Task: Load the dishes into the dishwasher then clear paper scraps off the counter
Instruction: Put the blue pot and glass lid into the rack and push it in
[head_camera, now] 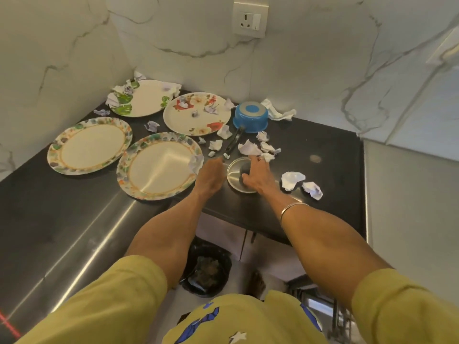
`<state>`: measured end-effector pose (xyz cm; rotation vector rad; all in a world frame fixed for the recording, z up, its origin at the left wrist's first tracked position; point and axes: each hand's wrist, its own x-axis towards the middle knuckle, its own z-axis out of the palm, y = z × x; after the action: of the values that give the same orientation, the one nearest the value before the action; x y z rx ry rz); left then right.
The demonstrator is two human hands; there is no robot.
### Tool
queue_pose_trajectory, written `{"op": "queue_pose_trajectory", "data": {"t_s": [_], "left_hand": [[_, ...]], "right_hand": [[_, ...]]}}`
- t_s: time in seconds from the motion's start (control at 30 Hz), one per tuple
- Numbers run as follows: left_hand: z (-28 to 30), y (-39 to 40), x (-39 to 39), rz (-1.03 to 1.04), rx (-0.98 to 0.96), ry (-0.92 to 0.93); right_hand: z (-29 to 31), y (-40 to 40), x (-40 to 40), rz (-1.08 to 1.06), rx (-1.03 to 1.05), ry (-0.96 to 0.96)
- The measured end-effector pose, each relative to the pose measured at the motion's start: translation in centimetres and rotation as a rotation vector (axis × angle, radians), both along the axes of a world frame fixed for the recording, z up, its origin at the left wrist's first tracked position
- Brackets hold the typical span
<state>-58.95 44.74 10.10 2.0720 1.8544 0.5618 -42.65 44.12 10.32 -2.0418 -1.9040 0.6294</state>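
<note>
Four round floral-rimmed plates (159, 167) lie flat toward the black counter's (323, 194) back-left corner. An overturned blue saucepan (250, 117) sits near the back edge. A small steel lid (236, 175) lies near the front edge. Crumpled white paper scraps (291, 180) scattered throughout.

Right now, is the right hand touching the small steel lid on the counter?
Touching. The head view shows the right hand lying across the steel lid, thumb over its dark knob and fingers stretched past the far rim.
</note>
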Motion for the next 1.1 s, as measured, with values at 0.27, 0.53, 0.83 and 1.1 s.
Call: {"op": "queue_pose_trajectory", "data": {"t_s": [0.27,0.53,0.83,1.1], "left_hand": [[-0.2,5.7,3.6,0.137,-0.05,0.013],[-1.0,8.7,6.1,0.134,-0.12,0.05],[-1.3,13.7,7.5,0.137,-0.28,0.129],[-2.9,16.5,6.9,0.102,-0.348,0.218]], "right_hand": [[-1.8,3.4,3.1,0.18,-0.031,0.035],[-3.0,5.6,5.4,0.303,-0.037,0.08],[-3.4,7.1,6.5,0.395,-0.02,0.062],[-2.8,10.0,7.5,0.406,0.046,0.0]]}}
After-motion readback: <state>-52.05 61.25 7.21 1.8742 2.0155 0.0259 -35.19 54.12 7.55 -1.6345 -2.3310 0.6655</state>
